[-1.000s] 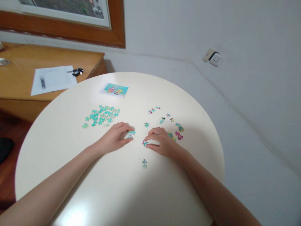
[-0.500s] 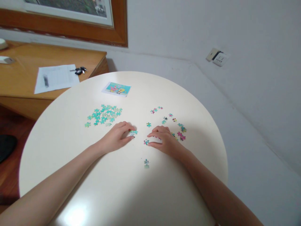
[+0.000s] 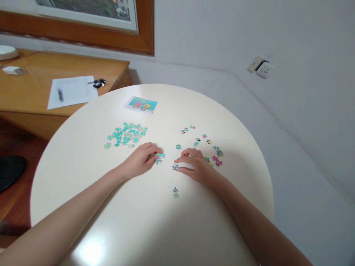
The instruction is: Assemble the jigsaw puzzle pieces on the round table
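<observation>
My left hand [image 3: 142, 159] rests on the round table with thumb and index finger closed on a small joined cluster of jigsaw pieces [image 3: 159, 160], teal and white with dark lines. Just to the right, my right hand [image 3: 196, 165] has its thumb and index finger at a pink, teal and white jigsaw piece [image 3: 175, 167] lying flat, pinching its edges. A teal-and-yellow piece [image 3: 178, 147] lies beyond the gap between the hands. Nearer me is a small joined pair of pieces [image 3: 175, 193]. My right hand partly covers some yellow-green pieces [image 3: 208, 160].
Many teal pieces [image 3: 126, 133] are spread at the left of the white table [image 3: 124, 221]. Pink and mixed pieces [image 3: 217, 161] lie scattered at the right. A cartoon picture card [image 3: 142, 105] lies at the back. Keys [image 3: 99, 82] and paper [image 3: 72, 92] are on a wooden desk.
My left thumb has moved up toward the index finger, showing more of the joined pieces. My right fingertips have shifted slightly at the piece. The view has turned a little left.
</observation>
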A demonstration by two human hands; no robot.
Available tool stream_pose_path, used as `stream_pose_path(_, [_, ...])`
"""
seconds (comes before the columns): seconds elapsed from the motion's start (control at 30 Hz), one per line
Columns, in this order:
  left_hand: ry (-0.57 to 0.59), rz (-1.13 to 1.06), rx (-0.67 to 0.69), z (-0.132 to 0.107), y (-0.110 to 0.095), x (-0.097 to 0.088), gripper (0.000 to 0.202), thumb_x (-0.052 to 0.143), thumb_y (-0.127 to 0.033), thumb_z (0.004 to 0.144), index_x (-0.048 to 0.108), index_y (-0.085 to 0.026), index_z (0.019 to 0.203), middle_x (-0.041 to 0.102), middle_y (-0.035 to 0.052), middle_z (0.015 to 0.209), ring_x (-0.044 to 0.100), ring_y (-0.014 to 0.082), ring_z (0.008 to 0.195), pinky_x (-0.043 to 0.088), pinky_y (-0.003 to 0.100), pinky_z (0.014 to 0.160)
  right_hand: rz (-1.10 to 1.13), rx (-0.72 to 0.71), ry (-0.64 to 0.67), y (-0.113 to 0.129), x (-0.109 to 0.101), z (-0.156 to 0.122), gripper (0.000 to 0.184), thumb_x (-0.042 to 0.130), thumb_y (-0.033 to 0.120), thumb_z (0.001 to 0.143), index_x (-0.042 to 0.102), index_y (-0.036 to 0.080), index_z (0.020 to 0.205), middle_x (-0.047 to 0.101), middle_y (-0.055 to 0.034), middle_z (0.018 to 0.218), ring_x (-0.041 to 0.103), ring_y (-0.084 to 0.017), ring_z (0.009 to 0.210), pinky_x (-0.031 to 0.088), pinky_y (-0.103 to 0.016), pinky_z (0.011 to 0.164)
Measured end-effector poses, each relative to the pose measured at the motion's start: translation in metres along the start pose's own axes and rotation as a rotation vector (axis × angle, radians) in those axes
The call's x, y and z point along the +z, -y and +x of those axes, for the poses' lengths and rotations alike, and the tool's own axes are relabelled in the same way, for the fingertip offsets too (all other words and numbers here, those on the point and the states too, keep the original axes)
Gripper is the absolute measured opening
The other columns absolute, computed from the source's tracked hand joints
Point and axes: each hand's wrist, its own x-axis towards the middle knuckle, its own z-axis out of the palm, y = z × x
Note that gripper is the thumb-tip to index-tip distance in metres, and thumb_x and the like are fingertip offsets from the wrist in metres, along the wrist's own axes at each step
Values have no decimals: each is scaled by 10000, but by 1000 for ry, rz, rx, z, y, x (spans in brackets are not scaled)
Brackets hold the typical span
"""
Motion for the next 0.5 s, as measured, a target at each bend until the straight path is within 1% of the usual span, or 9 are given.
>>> stream_pose_path(0.33, [1, -27, -10, 0, -2, -1, 185, 470, -168, 830, 615, -172, 945, 604, 63, 834, 530, 143, 714, 447, 278, 683, 35, 19, -5, -1, 0, 0, 109, 634, 264, 809, 670, 240, 908, 589, -49, 945, 538, -183, 955, 352, -336, 860])
stream_pose_path(0.5, [6, -18, -15, 1, -2, -2, 183, 459, -177, 837, 611, -171, 939, 601, 59, 820, 528, 141, 715, 444, 271, 674, 41, 3, -5, 0, 0, 0, 125, 623, 248, 818, 674, 244, 932, 590, -48, 954, 533, -178, 958, 345, -337, 870])
